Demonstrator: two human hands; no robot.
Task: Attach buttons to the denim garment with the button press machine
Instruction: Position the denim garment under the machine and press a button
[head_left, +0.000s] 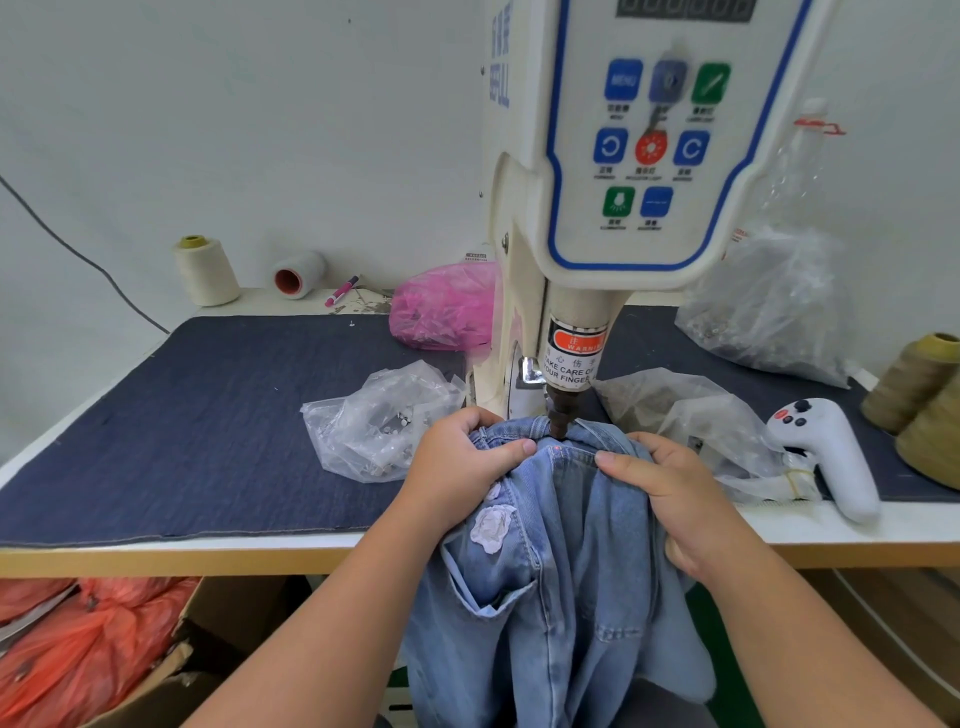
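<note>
A light blue denim garment (561, 561) hangs over the table's front edge, its top hem lying under the dark punch (560, 418) of the cream button press machine (571, 312). A small red light dot shows on the hem just below the punch. My left hand (462, 467) grips the hem to the left of the punch, thumb on top. My right hand (670, 493) grips the hem on the right side, thumb pointing toward the dot. White flower patches sit on the denim below my left hand.
Clear plastic bags of small parts (379, 421) lie left and right of the machine, with a pink bag (441, 306) behind. A white handheld controller (826, 452) lies at the right beside olive thread cones (924, 405). Cream thread spools (205, 270) stand at the back left.
</note>
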